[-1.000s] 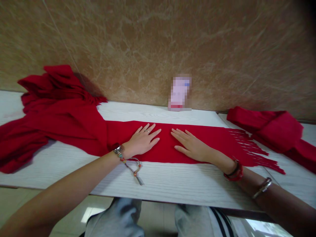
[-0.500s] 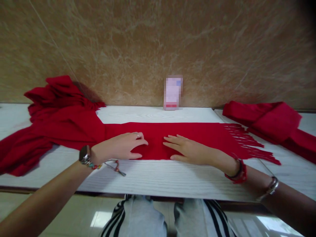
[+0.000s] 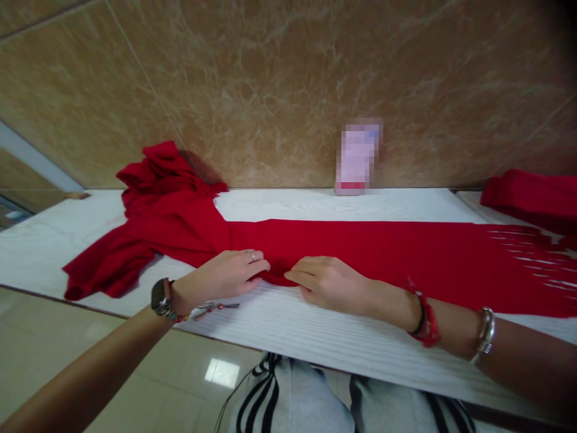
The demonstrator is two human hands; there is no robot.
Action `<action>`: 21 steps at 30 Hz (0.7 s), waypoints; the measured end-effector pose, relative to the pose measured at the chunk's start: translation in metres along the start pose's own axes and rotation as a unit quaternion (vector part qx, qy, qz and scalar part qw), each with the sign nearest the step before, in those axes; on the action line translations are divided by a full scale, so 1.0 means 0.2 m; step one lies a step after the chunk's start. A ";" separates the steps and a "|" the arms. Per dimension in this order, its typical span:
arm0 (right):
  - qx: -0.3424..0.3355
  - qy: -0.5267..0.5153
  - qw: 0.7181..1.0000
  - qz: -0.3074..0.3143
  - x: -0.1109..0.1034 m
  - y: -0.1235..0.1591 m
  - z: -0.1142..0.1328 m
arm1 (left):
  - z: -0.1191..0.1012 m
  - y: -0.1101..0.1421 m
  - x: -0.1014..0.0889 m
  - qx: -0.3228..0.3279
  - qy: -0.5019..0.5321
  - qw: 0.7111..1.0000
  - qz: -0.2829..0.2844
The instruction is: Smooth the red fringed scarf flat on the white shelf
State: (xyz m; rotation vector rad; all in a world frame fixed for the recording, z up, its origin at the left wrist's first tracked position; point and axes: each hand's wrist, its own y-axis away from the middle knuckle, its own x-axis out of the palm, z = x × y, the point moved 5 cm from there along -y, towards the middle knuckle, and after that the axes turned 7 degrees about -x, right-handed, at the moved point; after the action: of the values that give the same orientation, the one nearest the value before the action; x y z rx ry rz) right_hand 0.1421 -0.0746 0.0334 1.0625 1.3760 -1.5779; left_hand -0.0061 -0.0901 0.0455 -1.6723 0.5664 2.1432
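Note:
A red fringed scarf (image 3: 383, 246) lies stretched lengthwise along a white wood-grained bench top. At its left end the cloth bunches into a loose heap, and the fringe spreads out at the right. My left hand (image 3: 234, 273), with a ring and a watch, pinches the scarf's near edge left of the middle. Close by on the right, my right hand (image 3: 331, 282) has its fingers closed on the same edge. Between the two hands the edge is slightly rucked. Parts of the fingertips are hidden.
A second folded red cloth (image 3: 532, 198) rests at the far right. Against the brown marbled wall (image 3: 270, 90) leans a blurred pinkish phone-shaped object (image 3: 356, 159). The white bench top (image 3: 279, 319) ends just in front of my knees (image 3: 311, 397).
My view has turned left, so things sit further right. Both hands, earlier spread flat on the scarf, have moved to its near edge and closed on it.

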 end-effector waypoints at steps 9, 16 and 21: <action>0.007 0.003 0.998 -0.060 -0.04 0.03 0.01 | -0.01 0.03 0.00 0.026 -0.038 0.998 -0.046; 0.020 0.041 0.996 -0.076 -0.03 0.03 0.00 | 0.00 0.06 0.00 0.016 -0.010 0.990 -0.139; 0.009 0.066 0.997 -0.033 -0.02 0.03 0.00 | 0.00 0.08 0.00 0.016 -0.004 0.980 -0.200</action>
State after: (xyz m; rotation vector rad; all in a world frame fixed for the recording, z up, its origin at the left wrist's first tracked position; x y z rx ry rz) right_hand 0.1497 -0.0747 0.0353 1.1609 1.5019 -1.5934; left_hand -0.0138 -0.1042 0.0474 -1.5997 0.2335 1.8394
